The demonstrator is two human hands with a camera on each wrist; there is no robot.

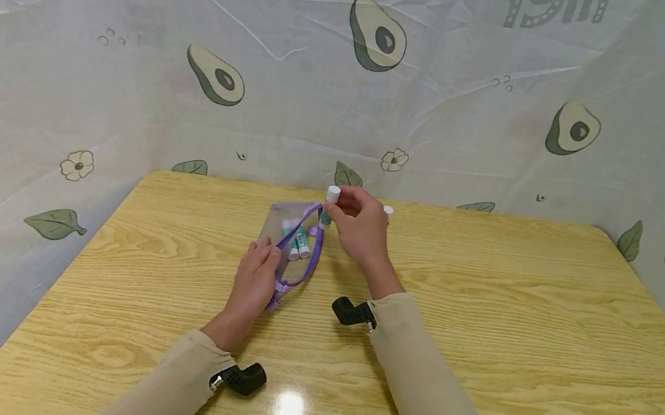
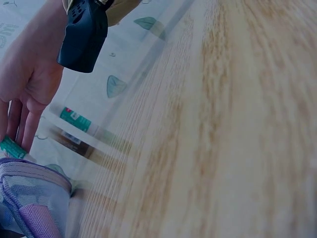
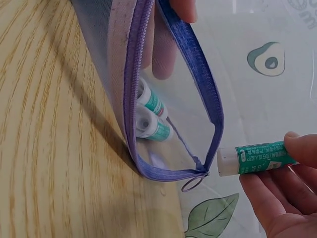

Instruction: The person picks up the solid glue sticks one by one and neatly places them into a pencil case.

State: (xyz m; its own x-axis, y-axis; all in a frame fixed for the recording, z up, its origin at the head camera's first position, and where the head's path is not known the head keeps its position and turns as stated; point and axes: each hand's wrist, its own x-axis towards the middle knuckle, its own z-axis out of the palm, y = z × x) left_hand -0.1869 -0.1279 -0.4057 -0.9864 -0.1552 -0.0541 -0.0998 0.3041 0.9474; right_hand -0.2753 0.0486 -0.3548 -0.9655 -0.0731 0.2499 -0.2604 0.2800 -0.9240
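Note:
My right hand pinches a glue stick with a green label, between thumb and fingers. The stick is at the mouth of a see-through mesh pouch with a purple zip, its white base pointing toward the opening in the right wrist view. My left hand holds the pouch by its near left side, and the mouth gapes wide. Two more glue sticks lie inside the pouch. In the left wrist view my right hand is above the pouch's zipped edge.
Another green glue stick stands beyond the pouch, beside a small brown object. A white cap shows behind my right hand. The wooden table meets a pale avocado-print sheet at its back edge.

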